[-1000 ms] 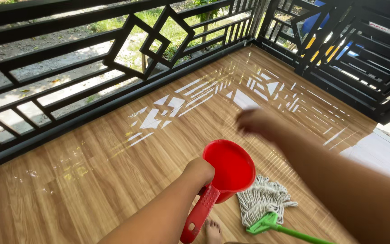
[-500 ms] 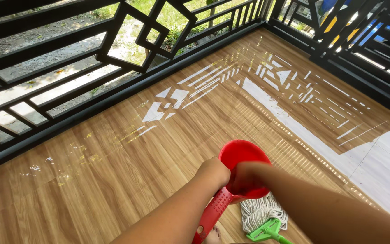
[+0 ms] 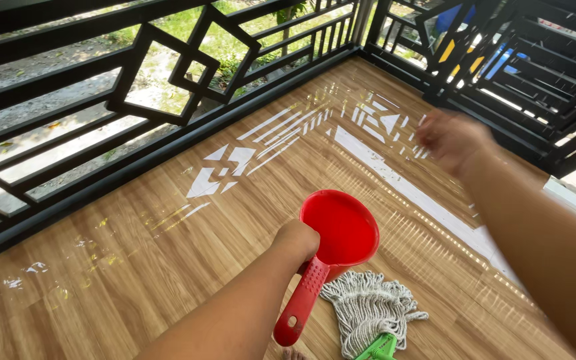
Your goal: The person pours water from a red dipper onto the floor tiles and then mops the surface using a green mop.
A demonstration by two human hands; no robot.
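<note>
While mop head [image 3: 368, 310] lies at lower centre on wood floor [image 3: 135, 267], we see left hand [image 3: 296, 240] clamped on handle of red dipper [image 3: 338, 230], bowl at frame centre. Right hand [image 3: 451, 137], half second ago dipped in bowl, now flung out upper right, blurred, fingers' spread unclear; likely sprinkling water floorward. Black railing [image 3: 135, 100] beyond.

floor [image 3: 168, 267]: wood-look planks (wet, glossy) | on it: string mop head [image 3: 368, 310], green mop frame [image 3: 380, 348]
</note>
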